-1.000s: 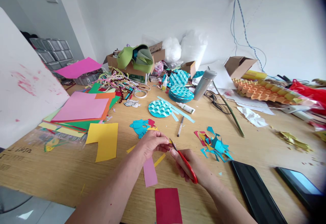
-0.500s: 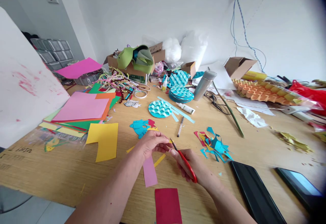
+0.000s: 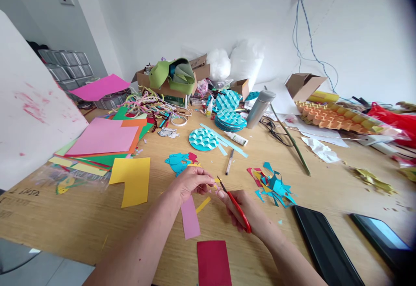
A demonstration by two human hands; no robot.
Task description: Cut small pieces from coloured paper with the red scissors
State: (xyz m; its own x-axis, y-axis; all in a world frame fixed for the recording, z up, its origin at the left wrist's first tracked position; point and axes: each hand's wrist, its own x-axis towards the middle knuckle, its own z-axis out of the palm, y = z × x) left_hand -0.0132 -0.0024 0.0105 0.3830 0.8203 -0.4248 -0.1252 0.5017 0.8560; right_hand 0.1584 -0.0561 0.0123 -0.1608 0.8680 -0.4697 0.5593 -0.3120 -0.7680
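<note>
My right hand (image 3: 240,210) is closed round red-handled scissors (image 3: 238,210), their dark blades pointing up and left. My left hand (image 3: 196,180) pinches a small pink paper piece (image 3: 217,186) close beside the blades; its shape is mostly hidden by the fingers. A bit of yellow shows at the scissor tips. Below the left wrist lies a pink paper strip (image 3: 190,219), next to a narrow yellow strip (image 3: 203,205). Nearer me is a dark red paper rectangle (image 3: 213,262). Just beyond the left hand are blue paper fish (image 3: 177,163), with red and yellow cut-outs partly covered.
Paper scraps (image 3: 276,184) lie to the right, near a black phone (image 3: 325,242) and a second device (image 3: 380,234). Yellow paper (image 3: 133,180) and stacked coloured sheets (image 3: 104,136) are at left. Beyond stand a pen (image 3: 229,162), a scaled blue disc (image 3: 203,139), glue (image 3: 237,138) and a flask (image 3: 261,109).
Both hands stay almost in place. The left fingers have shifted slightly, and more of the small pink paper shows beside the blades. The view has moved very slightly.
</note>
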